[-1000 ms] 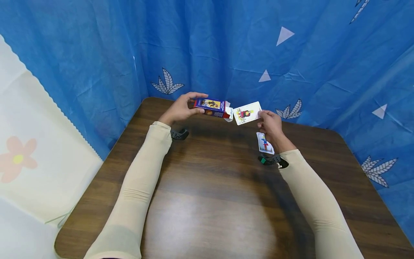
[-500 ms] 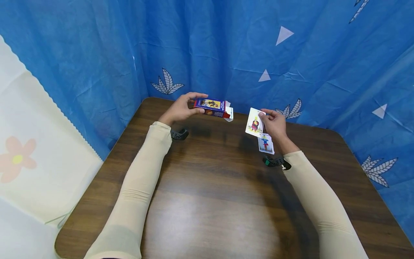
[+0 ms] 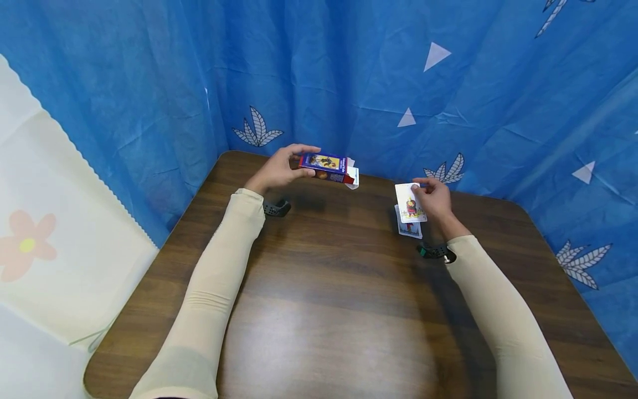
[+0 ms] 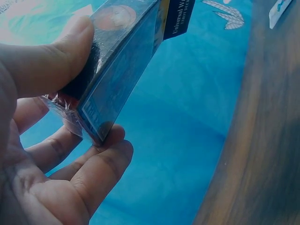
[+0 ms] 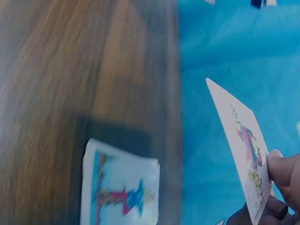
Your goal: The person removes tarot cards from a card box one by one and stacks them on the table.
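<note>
My left hand (image 3: 281,167) grips a blue and red tarot card box (image 3: 326,163), thumb on the near side and fingers beyond. The box lies tilted on its side, its flap open toward the right with a white edge showing there. Between the thumb and fingers of my right hand (image 3: 432,197) is a single tarot card (image 3: 411,204), its picture side facing up. Below that card a small stack of cards (image 3: 410,230) lies on the table, partly covered by it in the head view. The right wrist view shows the held card (image 5: 241,145) raised above the stack (image 5: 123,187).
The brown wooden table (image 3: 324,288) has rounded corners. Blue curtain (image 3: 319,77) hangs right behind its far edge, and a white flowered cloth (image 3: 60,221) hangs at the left. Dark straps with cameras (image 3: 276,208) sit at both wrists.
My right hand has carried the card away from the box opening, rightward and down over the stack, turning it more upright. The left hand and the box stay in place.
</note>
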The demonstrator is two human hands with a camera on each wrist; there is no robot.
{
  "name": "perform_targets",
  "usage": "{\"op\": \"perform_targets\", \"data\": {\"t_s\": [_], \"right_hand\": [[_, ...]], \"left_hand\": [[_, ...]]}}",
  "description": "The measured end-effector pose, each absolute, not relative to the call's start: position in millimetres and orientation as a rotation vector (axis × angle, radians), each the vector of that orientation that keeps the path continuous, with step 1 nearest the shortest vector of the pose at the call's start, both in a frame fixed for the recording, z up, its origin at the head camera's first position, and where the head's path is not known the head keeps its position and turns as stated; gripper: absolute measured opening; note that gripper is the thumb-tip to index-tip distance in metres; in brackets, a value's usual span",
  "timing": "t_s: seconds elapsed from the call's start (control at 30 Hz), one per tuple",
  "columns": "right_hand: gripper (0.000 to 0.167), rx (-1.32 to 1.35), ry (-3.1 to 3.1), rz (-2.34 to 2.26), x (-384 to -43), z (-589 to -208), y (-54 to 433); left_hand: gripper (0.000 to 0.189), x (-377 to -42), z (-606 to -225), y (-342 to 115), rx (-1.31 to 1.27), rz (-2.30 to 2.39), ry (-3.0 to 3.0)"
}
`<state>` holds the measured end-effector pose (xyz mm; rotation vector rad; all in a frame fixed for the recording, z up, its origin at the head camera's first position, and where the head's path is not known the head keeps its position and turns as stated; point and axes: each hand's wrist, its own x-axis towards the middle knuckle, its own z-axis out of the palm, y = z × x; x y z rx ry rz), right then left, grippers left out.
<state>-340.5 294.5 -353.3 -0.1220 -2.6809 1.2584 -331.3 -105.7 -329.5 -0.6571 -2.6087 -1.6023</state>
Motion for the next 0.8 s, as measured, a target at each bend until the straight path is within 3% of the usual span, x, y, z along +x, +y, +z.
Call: {"op": "perform_targets", "data": {"t_s": [0.8], "right_hand": [[0.037, -0.396, -2.867, 1.278, -353.5, -404.5, 319.7]], "left_hand": [[0.055, -333.6, -329.7, -106.2, -0.634, -1.622, -2.625]]}}
